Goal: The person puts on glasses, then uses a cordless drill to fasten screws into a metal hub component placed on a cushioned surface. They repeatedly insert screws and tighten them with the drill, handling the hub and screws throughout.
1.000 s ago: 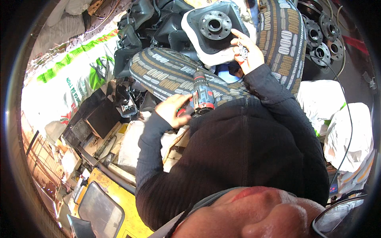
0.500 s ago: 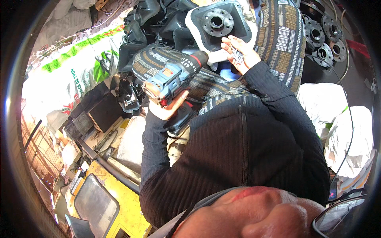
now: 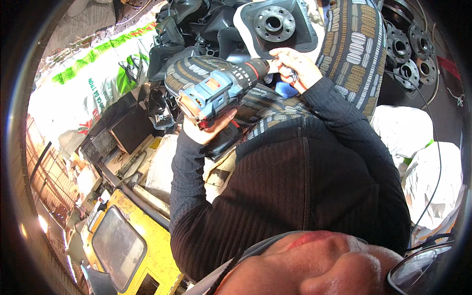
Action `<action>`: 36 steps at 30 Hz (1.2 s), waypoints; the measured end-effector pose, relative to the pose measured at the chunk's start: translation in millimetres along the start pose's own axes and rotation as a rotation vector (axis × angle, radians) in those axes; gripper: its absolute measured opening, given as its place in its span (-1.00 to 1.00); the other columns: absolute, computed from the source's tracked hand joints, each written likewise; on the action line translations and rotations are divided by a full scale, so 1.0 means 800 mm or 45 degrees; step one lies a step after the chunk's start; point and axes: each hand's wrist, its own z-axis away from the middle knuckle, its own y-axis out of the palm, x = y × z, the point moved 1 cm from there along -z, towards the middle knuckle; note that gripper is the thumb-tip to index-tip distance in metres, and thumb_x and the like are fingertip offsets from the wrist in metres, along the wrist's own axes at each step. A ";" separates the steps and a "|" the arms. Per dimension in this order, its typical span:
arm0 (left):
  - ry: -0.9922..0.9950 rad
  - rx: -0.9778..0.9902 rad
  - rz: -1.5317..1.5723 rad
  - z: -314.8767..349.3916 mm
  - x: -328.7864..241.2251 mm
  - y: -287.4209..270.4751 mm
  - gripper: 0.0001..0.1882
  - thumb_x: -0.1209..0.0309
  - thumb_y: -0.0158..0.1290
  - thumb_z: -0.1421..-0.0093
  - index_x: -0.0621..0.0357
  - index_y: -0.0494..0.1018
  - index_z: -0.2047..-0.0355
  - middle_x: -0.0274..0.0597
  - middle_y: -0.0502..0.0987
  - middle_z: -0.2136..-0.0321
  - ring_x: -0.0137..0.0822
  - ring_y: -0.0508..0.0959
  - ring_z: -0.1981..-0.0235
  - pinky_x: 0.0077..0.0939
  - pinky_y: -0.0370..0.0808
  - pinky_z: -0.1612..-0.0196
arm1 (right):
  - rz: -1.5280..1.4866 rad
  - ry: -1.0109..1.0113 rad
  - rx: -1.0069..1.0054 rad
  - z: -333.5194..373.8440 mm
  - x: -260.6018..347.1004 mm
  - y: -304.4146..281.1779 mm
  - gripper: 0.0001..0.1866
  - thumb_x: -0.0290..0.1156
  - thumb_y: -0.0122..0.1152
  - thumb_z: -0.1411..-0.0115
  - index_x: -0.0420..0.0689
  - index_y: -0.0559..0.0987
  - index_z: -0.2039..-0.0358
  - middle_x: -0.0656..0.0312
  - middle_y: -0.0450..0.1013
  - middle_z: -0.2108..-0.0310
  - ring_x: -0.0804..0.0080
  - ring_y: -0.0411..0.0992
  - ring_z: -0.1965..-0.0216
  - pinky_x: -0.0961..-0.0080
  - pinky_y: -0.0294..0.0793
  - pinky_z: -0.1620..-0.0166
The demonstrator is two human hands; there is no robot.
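Note:
My left hand [image 3: 209, 130] is closed round the grip of a blue and black cordless drill [image 3: 216, 93], which points up and to the right. At the drill's front end is my right hand [image 3: 299, 68], its fingers curled and drawn together. A few small, shiny screws [image 3: 293, 76] show in its palm, partly hidden by the fingers. Whether the fingertips touch the chuck I cannot tell. Just beyond my hands, a black square moulded part [image 3: 303, 37] with a round metal flange [image 3: 274, 24] on it lies over a white piece by my knees.
Several black moulded parts [image 3: 169, 32] are heaped at the far left, beside a white and green sack [image 3: 105, 86]. Metal flanges [image 3: 397, 47] lie on a dark surface at the right. White bags [image 3: 432, 172] and a hanging cable [image 3: 439, 167] are nearby. A yellow panel [image 3: 157, 250] stands lower left.
My right hand has gone from an open palm with screws showing to curled fingers near the drill's front. The drill has come slightly right, closer to that hand.

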 end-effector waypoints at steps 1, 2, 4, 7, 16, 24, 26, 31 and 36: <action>0.002 -0.027 0.065 0.003 0.004 0.000 -0.73 0.51 0.09 -0.18 0.23 0.45 0.09 -0.20 0.59 0.36 -0.48 0.48 0.51 -0.58 0.41 0.47 | -0.027 0.002 0.035 0.000 0.000 0.000 -0.73 -0.37 0.04 -0.30 -0.23 0.47 0.06 0.34 0.42 0.43 0.73 0.27 0.54 0.79 0.23 0.56; 0.006 -0.054 0.129 0.006 0.008 -0.001 -0.72 0.52 0.09 -0.17 0.24 0.44 0.08 -0.18 0.59 0.35 -0.48 0.47 0.50 -0.59 0.40 0.47 | -0.044 0.027 0.027 -0.001 0.000 0.000 -0.74 -0.38 0.05 -0.29 -0.24 0.46 0.07 0.34 0.42 0.44 0.73 0.27 0.55 0.79 0.23 0.57; 0.053 -0.051 0.177 0.008 0.009 -0.005 -0.71 0.52 0.09 -0.17 0.25 0.43 0.08 -0.15 0.59 0.33 -0.49 0.47 0.49 -0.59 0.39 0.47 | -0.054 -0.002 0.034 -0.001 0.001 0.000 -0.76 -0.38 0.06 -0.29 -0.23 0.46 0.10 0.34 0.43 0.45 0.72 0.26 0.57 0.79 0.22 0.58; -0.133 -0.061 0.277 0.007 0.006 -0.013 -0.71 0.49 0.10 -0.16 0.25 0.44 0.09 -0.13 0.59 0.32 -0.49 0.46 0.50 -0.60 0.39 0.47 | -0.032 -0.009 0.008 -0.001 0.003 0.001 -0.75 -0.36 0.07 -0.29 -0.23 0.46 0.10 0.34 0.42 0.45 0.72 0.23 0.58 0.79 0.20 0.58; -0.129 0.049 0.319 -0.003 -0.006 -0.022 -0.71 0.47 0.13 -0.14 0.22 0.44 0.11 -0.18 0.59 0.30 -0.48 0.48 0.50 -0.60 0.42 0.46 | -0.078 0.011 0.069 -0.005 0.006 0.000 -0.75 -0.37 0.05 -0.30 -0.25 0.46 0.10 0.32 0.41 0.43 0.70 0.23 0.57 0.78 0.21 0.58; -0.078 0.024 0.165 -0.006 0.000 -0.025 -0.69 0.49 0.14 -0.13 0.19 0.43 0.09 -0.18 0.58 0.31 -0.47 0.50 0.48 -0.60 0.43 0.45 | -0.098 0.041 0.054 -0.007 0.003 -0.001 -0.76 -0.39 0.08 -0.28 -0.27 0.47 0.12 0.31 0.42 0.44 0.70 0.21 0.61 0.77 0.20 0.61; 0.458 -0.012 -0.283 -0.012 -0.009 -0.026 -0.66 0.48 0.16 -0.12 0.17 0.43 0.07 -0.23 0.59 0.30 -0.45 0.55 0.43 -0.52 0.49 0.40 | -0.056 0.067 0.050 -0.008 0.003 -0.002 -0.76 -0.39 0.08 -0.28 -0.27 0.48 0.12 0.32 0.42 0.44 0.72 0.20 0.61 0.78 0.18 0.61; 0.572 0.212 -0.701 -0.032 -0.025 -0.032 -0.36 0.47 0.25 0.03 0.19 0.31 -0.10 -0.19 0.49 0.04 -0.27 0.54 0.08 -0.39 0.44 -0.04 | 0.072 0.162 0.055 -0.009 0.005 -0.003 -0.77 -0.39 0.09 -0.26 -0.26 0.50 0.14 0.36 0.41 0.45 0.78 0.16 0.61 0.83 0.12 0.62; 0.291 0.468 -0.642 -0.041 -0.032 -0.037 -0.20 0.53 0.19 0.04 0.17 0.14 -0.24 -0.18 0.41 -0.07 -0.32 0.47 -0.02 -0.49 0.38 -0.11 | 0.156 0.234 0.162 -0.006 0.008 -0.001 -0.78 -0.37 0.10 -0.24 -0.24 0.51 0.17 0.39 0.37 0.48 0.81 0.14 0.62 0.86 0.07 0.63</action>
